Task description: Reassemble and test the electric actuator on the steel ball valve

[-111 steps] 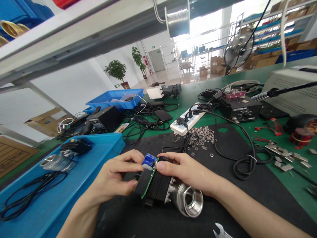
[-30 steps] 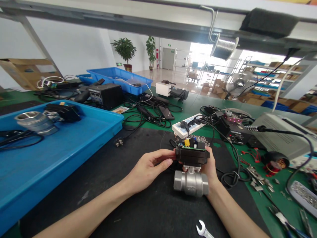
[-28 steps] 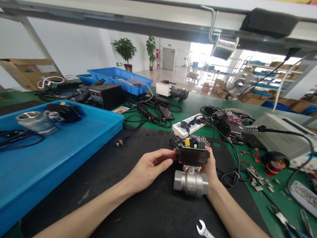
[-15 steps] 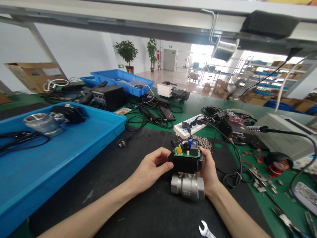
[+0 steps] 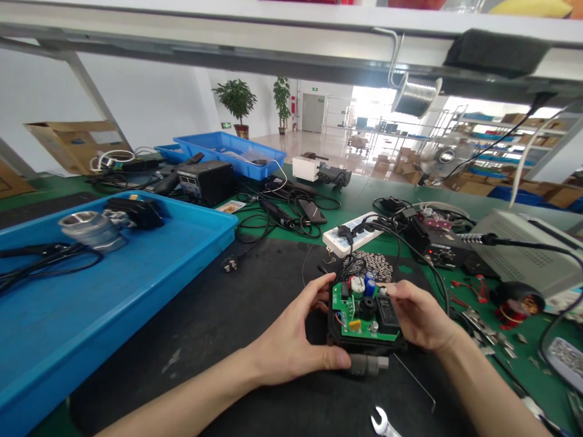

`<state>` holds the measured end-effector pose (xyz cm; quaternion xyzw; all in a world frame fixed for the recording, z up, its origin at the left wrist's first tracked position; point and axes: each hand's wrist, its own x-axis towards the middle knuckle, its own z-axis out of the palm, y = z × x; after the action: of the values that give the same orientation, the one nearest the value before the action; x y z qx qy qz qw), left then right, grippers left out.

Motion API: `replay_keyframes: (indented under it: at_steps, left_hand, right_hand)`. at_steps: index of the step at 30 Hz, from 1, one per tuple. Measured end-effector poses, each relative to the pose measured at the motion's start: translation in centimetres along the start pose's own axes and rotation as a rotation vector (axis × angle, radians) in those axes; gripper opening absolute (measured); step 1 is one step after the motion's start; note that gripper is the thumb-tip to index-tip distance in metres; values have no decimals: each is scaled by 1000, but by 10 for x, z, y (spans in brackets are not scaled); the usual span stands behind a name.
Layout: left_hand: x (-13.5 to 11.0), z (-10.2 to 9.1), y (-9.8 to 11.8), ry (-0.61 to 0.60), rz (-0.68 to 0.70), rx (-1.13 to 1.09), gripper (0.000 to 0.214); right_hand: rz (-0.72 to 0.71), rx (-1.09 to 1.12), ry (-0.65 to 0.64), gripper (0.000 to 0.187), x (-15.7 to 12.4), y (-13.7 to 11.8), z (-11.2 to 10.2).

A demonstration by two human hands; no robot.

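The valve actuator, a black housing with its cover off, lies on the black mat at the near centre of the bench, tipped so that its open face looks up at the camera and the green circuit board inside is exposed. The board's long axis runs from 12 o'clock to 6 o'clock, with the blue capacitor and a white component at the 12 o'clock end and a small yellow part near 6 o'clock. A grey metal stub of the valve body projects from under the housing at 6 o'clock; the rest of the valve is hidden. The left hand lies at 9 o'clock from the housing, curled about its left wall, thumb pressed along the lower edge and fingers reaching the upper corner. The right hand lies at 3 o'clock, closed on the right wall with fingertips at the upper right corner. Both hands touch the housing, so neither is nearer. Outward, a pile of steel washers sits at 12 o'clock, a white power strip beyond it, a soldering station at 2 o'clock, an open-end spanner at 6 o'clock, and a blue tray at 9 o'clock holding a second valve.
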<state>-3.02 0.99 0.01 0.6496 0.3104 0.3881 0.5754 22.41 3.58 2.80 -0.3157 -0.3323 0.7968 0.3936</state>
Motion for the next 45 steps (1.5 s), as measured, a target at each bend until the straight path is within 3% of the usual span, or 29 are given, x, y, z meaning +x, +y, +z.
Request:
replay_keyframes:
  at_steps: [4, 9, 12, 18, 22, 28, 32, 37, 45]
  left_hand:
    - [2, 12, 2, 2, 58, -48, 94]
    - [20, 11, 1, 9, 53, -79, 69]
    - [35, 6, -2, -18, 27, -132, 63]
    - [50, 4, -9, -71, 25, -217, 64]
    - [49, 3, -11, -98, 38, -253, 62]
    - [49, 0, -16, -102, 35, -261, 64]
    - [52, 1, -23, -89, 20, -261, 63]
    - [54, 1, -29, -74, 1, -261, 62]
    - [56, 1, -32, -58, -15, -248, 57]
  right_hand:
    - [-4, -362, -54, 26, -10, -20, 1]
    - [-260, -1016, 208, 37, -25, -49, 12]
    - [-468, -1193, 340, 33, -27, -59, 28]
    - [-444, -1641, 233, 19, -9, -71, 55]
    - [-422, -1731, 117, 15, 2, -84, 63]
    - [-209, -1803, -20, 24, 18, -100, 68]
    - [-101, -1769, -37, 20, 23, -104, 72]
    - [140, -1745, -21, 24, 23, -106, 85]
    - [98, -1882, -2, 17, 27, -103, 83]
